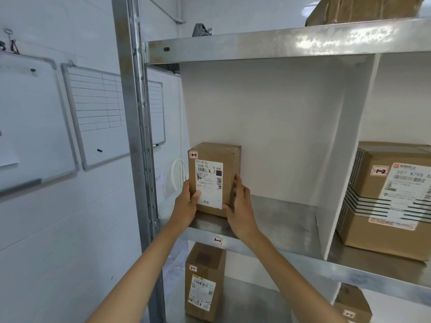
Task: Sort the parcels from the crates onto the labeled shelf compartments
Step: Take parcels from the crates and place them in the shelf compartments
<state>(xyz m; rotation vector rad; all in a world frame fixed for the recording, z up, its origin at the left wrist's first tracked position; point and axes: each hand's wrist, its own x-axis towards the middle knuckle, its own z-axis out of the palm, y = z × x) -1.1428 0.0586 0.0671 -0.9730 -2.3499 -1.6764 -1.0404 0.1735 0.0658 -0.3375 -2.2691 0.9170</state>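
A fall off the front edge is the main risk: the box (213, 178) is stood upright on its narrow end at the front left of the shelf (279, 220), and if it is released before its base is fully borne by the metal, it may tip forward. Whether the base is already seated flat cannot be told, since its lower corners are hidden by the hands. The box is marked 1-1, and the same tag (217, 240) is seen on the shelf edge below. The box is clasped from both sides: the left hand (187, 202) is curled round its left edge, thumb laid on the label (208, 183); the right hand (241, 207) is wrapped on its right side, fingers pointing up. Both arms are stretched forward and upward.
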